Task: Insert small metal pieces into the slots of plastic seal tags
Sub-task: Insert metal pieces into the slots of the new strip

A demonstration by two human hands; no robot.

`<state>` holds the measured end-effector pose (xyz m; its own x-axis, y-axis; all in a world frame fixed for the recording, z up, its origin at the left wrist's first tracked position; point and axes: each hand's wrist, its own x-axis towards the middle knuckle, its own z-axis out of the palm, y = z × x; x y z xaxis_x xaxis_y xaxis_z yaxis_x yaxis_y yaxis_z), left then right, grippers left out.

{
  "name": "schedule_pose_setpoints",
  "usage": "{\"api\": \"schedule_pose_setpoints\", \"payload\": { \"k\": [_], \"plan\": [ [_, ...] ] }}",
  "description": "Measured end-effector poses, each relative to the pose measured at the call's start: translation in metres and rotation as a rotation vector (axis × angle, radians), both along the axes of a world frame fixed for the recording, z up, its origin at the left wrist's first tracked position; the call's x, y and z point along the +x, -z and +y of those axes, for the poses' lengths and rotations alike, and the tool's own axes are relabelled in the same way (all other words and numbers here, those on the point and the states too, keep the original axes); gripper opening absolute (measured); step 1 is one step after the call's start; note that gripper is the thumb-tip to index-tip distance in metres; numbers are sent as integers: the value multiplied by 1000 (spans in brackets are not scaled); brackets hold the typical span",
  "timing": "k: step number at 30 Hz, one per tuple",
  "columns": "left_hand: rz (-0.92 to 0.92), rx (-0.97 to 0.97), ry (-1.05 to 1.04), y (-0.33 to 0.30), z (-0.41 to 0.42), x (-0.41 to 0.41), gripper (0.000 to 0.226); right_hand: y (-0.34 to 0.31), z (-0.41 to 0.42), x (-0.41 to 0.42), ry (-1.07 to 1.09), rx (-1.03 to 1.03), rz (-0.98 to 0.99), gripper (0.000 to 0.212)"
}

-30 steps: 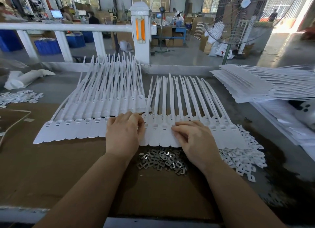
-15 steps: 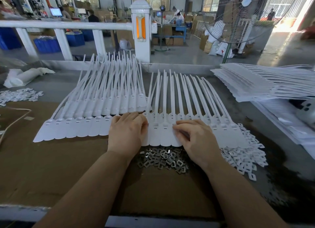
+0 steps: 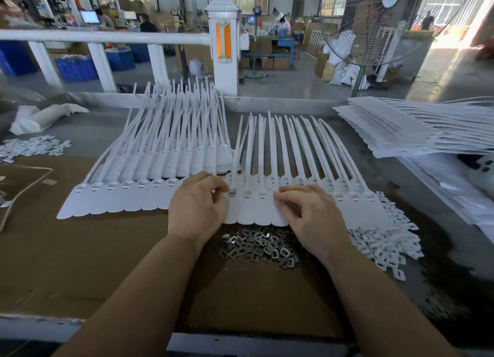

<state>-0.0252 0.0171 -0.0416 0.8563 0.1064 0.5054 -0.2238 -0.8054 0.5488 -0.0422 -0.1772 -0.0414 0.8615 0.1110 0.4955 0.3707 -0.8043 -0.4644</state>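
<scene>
Your left hand [image 3: 197, 207] lay on the row of seal tags [image 3: 256, 209] with its fingers curled, and its thumb and forefinger pinched a small metal piece [image 3: 232, 192] right at the slot of one tag's head. Your right hand [image 3: 311, 215] rested on the tags just beside it, fingers bent with the fingertips [image 3: 278, 196] pressing down on a tag body; whether it held a piece of its own could not be told. The tags were white plastic, each with a flat rounded paddle toward you, a small boxy head with a slot, and a long thin strap running away from you; they lay side by side in one joined sheet across the brown cardboard [image 3: 80, 263] that covered the surface. A second layer of tags [image 3: 171, 153] lay over the straps of the left-hand ones, its straps fanned upward. A loose heap of metal pieces [image 3: 256, 245], grey and squarish with toothed openings, sat on the cardboard between your wrists, just in front of the paddles. To its right a spill of small white plastic bits [image 3: 385, 244] trailed off beside the last tags. At the right edge of the surface a stack of tag sheets [image 3: 401, 129] lay, well apart from your hands
</scene>
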Motion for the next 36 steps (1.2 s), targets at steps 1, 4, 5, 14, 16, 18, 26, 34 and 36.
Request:
{"api": "schedule_pose_setpoints", "payload": {
  "k": [1,4,5,14,16,18,26,34,36],
  "plan": [
    [-4,12,12,0,0,-1,17,0,0,0,-1,1,2,18],
    [-18,50,44,-1,-1,-1,21,-1,0,0,1,-3,8,18],
    [-18,59,46,0,-1,-1,22,-1,0,0,0,-2,10,19],
    [-40,157,65,-2,-3,-2,22,-2,1,-1,1,-21,16,19],
    [16,237,58,-2,-4,-1,23,-1,0,-1,-2,-22,15,19],
    [70,286,52,0,-4,1,25,-1,0,0,-2,-19,13,19],
    [103,40,-12,-1,-1,1,19,1,0,1,-3,-10,-5,18],
    [218,-7,57,-3,1,4,26,2,0,0,2,-12,-9,17],
    [226,-4,86,-4,2,4,29,2,1,1,2,-15,-3,18]
  ]
}}
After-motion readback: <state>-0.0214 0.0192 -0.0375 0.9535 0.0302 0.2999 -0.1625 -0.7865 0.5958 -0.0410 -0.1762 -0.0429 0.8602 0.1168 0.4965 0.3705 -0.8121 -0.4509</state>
